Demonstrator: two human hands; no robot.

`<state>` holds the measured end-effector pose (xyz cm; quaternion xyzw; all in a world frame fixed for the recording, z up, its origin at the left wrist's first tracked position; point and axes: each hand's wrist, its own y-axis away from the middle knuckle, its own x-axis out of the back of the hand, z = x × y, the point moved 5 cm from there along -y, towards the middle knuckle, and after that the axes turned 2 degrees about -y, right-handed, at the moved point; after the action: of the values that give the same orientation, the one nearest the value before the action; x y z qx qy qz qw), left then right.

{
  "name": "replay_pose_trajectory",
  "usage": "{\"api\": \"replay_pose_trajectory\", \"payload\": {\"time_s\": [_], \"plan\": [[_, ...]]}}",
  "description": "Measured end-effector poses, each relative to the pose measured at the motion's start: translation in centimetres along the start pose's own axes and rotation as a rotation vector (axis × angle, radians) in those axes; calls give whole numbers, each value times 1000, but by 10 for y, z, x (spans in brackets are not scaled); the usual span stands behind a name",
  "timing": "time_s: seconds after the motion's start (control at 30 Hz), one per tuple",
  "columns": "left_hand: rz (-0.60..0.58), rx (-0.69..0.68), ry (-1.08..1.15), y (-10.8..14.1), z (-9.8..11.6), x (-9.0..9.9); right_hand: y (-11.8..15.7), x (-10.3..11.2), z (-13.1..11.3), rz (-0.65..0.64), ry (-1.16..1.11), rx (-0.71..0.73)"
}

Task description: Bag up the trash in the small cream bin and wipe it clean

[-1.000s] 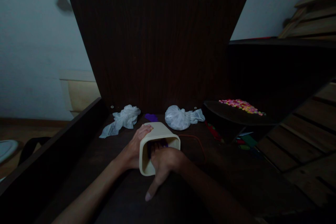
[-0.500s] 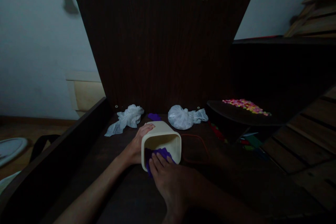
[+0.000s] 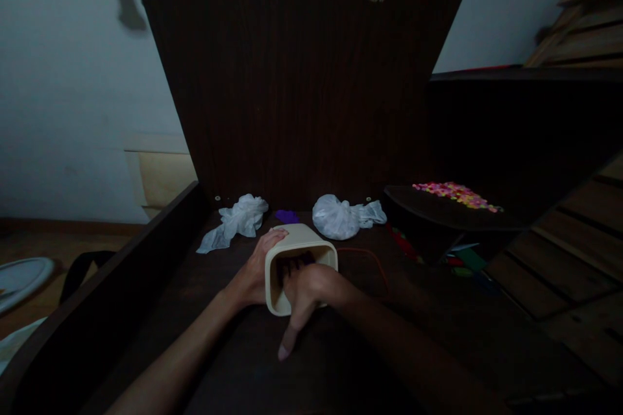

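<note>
A cream plastic bin lies on its side on the dark wooden surface, its mouth towards me. My left hand grips its left side, fingers over the upper wall. My right hand reaches into the mouth, fingers spread deep inside and thumb stretched out below the rim. Under those fingers a dark purple cloth shows in shadow; most of it is hidden. Behind the bin lies another small purple piece.
A crumpled white plastic bag lies behind to the left, a knotted one to the right. Small pink and yellow pieces cover part of a dark corner shelf. An orange cord curves beside the bin. A raised dark edge runs along the left.
My right hand has pushed the purple cloth from the bin's mouth deeper inside, and its thumb now sticks out downwards. My left hand and the bin have hardly moved.
</note>
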<state>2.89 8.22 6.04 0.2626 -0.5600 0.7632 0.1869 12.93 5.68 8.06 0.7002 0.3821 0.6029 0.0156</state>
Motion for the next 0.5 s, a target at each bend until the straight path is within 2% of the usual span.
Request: {"api": "replay_pose_trajectory", "payload": {"time_s": [0.1,0.2,0.3,0.5], "plan": [[25,0,-19,0,-1,0,-1,9,3,-227,-27,11],[32,2,-29,1,-1,0,5,7,-3,-297,8,67],[30,17,-15,1,-3,0,20,5,-15,-179,26,125],[49,22,2,0,-8,4,77,-2,-25,116,-152,328]]}}
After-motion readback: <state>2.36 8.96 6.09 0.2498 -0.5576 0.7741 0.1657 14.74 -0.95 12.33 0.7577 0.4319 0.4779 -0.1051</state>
